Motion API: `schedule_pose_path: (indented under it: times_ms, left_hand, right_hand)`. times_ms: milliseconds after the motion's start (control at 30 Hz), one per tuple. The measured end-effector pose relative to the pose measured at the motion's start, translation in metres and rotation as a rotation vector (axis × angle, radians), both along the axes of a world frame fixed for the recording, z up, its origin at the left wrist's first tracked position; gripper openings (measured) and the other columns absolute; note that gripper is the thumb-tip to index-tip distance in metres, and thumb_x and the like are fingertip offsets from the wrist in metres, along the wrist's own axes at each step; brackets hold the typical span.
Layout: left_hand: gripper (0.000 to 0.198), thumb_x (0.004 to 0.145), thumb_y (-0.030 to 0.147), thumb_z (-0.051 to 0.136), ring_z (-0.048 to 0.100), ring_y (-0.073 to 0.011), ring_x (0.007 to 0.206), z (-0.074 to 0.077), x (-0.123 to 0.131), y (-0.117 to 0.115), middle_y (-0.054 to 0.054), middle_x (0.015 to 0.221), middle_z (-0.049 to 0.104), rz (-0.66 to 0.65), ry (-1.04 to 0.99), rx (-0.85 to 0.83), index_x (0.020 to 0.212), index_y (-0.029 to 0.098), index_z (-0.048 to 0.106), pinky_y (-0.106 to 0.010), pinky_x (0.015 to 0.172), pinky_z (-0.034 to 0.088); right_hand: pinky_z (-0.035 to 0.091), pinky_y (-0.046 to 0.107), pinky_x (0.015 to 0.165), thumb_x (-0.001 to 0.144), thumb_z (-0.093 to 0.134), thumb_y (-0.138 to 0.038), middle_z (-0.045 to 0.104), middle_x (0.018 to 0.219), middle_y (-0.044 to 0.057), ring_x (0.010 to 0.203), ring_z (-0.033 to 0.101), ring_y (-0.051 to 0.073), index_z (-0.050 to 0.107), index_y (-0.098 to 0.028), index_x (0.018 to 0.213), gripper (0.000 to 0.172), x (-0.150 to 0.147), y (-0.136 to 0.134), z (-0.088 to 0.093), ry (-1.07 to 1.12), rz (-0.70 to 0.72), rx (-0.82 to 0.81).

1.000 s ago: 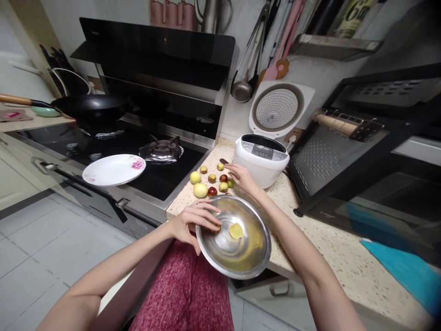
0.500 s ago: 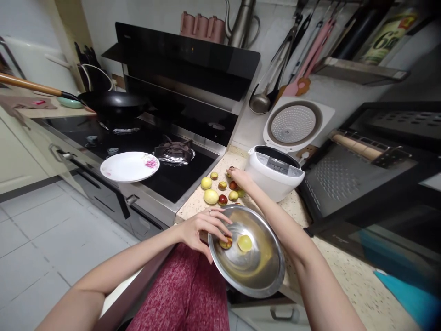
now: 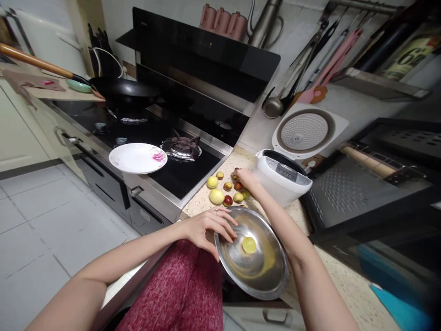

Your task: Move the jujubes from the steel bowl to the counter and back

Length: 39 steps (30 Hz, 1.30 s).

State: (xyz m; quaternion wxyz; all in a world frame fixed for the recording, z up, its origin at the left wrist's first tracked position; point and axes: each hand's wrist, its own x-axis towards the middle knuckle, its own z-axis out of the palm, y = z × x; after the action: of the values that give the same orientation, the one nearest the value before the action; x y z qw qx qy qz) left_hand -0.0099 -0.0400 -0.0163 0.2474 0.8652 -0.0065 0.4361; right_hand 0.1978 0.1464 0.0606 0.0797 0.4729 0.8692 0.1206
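A tilted stainless steel bowl (image 3: pixel 265 276) is held at the counter's front edge by my left hand (image 3: pixel 210 228), thumb outside the rim and fingers reaching over the inside. One yellow-green fruit (image 3: pixel 249 245) lies in the bowl. A reddish-brown jujube (image 3: pixel 234 237) shows only in part beneath my left fingertips. My right hand (image 3: pixel 245 178) reaches past the bowl to the far side of the fruit, fingers curled round a small jujube (image 3: pixel 235 174), mostly hidden. Several jujubes (image 3: pixel 228 200) and yellow-green fruits (image 3: pixel 217 196) lie loose on the speckled counter beside it.
Just right of the fruit stands a white rice cooker (image 3: pixel 280 177), lid raised. A flowered white plate (image 3: pixel 134 158) rests at the stove's front edge, and a black wok (image 3: pixel 124 92) sits on the rear-left burner. A dark oven (image 3: pixel 372 197) borders the counter's right side.
The view has shifted, so the scene sits a little further right. The jujube in the bowl is now more covered by my left fingers. My right hand stays among the fruit.
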Motion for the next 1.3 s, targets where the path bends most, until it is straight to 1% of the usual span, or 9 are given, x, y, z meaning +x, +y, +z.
schedule_pose_path:
  times_ms: [100,167,367,467,600,767,1033,1167,1300]
  left_hand:
    - [0.059,0.077,0.073,0.077,0.071,-0.0291,0.122,-0.001,0.001,0.0,-0.011,0.109,0.082,-0.007,-0.001,-0.022,0.102,0.02,0.081,-0.048,0.124,0.036]
    - [0.059,0.077,0.073,0.077,0.071,-0.0292,0.121,-0.001,0.001,0.001,-0.011,0.109,0.082,-0.01,0.0,-0.034,0.103,0.02,0.081,-0.049,0.125,0.036]
    - [0.055,0.078,0.07,0.078,0.071,-0.0291,0.122,-0.001,0.0,0.001,-0.01,0.11,0.082,-0.016,0.019,-0.054,0.105,0.021,0.08,-0.05,0.126,0.034]
    - [0.054,0.078,0.068,0.079,0.07,-0.0293,0.124,0.0,-0.001,0.0,-0.011,0.111,0.082,-0.02,0.034,-0.059,0.107,0.021,0.08,-0.051,0.127,0.032]
    - [0.051,0.08,0.064,0.081,0.069,-0.0286,0.125,0.0,-0.002,0.0,-0.011,0.112,0.082,-0.019,0.011,-0.031,0.108,0.021,0.079,-0.051,0.126,0.034]
    - [0.051,0.082,0.06,0.081,0.069,-0.028,0.125,-0.001,-0.004,-0.001,-0.012,0.114,0.081,-0.018,0.003,0.013,0.112,0.02,0.077,-0.049,0.124,0.037]
    - [0.054,0.084,0.059,0.079,0.067,-0.0296,0.129,0.005,-0.009,-0.004,-0.013,0.119,0.08,0.017,0.075,0.033,0.122,0.021,0.075,-0.053,0.127,0.033]
    - [0.056,0.086,0.06,0.077,0.067,-0.0305,0.128,0.006,-0.009,-0.003,-0.014,0.12,0.079,0.02,0.065,0.064,0.124,0.019,0.074,-0.053,0.125,0.036]
    - [0.057,0.087,0.062,0.075,0.069,-0.0307,0.123,0.005,-0.009,-0.003,-0.015,0.117,0.079,0.029,0.063,0.061,0.123,0.018,0.074,-0.053,0.123,0.039]
  right_hand:
    - [0.054,0.03,0.087,0.091,0.054,-0.002,0.079,0.108,0.019,0.102,0.074,0.027,0.079,-0.011,0.096,0.028,0.0,0.002,0.0,0.009,0.029,0.002]
    - [0.054,0.03,0.089,0.092,0.054,-0.001,0.079,0.109,0.018,0.105,0.074,0.027,0.079,-0.012,0.098,0.028,0.001,0.0,0.0,0.029,0.068,0.008]
    - [0.054,0.04,0.106,0.098,0.053,-0.005,0.068,0.141,0.017,0.129,0.065,0.028,0.072,-0.017,0.129,0.038,0.015,-0.024,-0.001,0.14,0.193,0.07]
    - [0.052,0.048,0.113,0.099,0.05,-0.006,0.065,0.146,0.016,0.134,0.063,0.028,0.069,-0.018,0.135,0.042,0.028,-0.038,-0.002,0.245,0.282,0.13]
    - [0.054,0.047,0.112,0.104,0.047,-0.01,0.069,0.141,0.014,0.131,0.066,0.026,0.07,-0.019,0.134,0.039,0.044,-0.059,-0.004,0.424,0.429,0.231]
    - [0.06,0.041,0.105,0.106,0.054,-0.021,0.073,0.135,0.011,0.12,0.072,0.024,0.07,-0.024,0.134,0.033,0.053,-0.103,-0.005,0.651,0.457,0.294]
    - [0.06,0.047,0.104,0.101,0.065,-0.023,0.075,0.131,0.011,0.119,0.073,0.026,0.07,-0.027,0.137,0.036,0.064,-0.174,0.003,0.883,0.486,0.112]
    - [0.061,0.048,0.102,0.097,0.071,-0.024,0.078,0.124,0.01,0.116,0.073,0.027,0.072,-0.026,0.133,0.036,0.068,-0.192,0.001,0.927,0.537,0.009]
    - [0.059,0.046,0.103,0.098,0.071,-0.023,0.078,0.123,0.01,0.115,0.073,0.024,0.072,-0.024,0.132,0.034,0.068,-0.198,-0.005,0.893,0.594,-0.167]
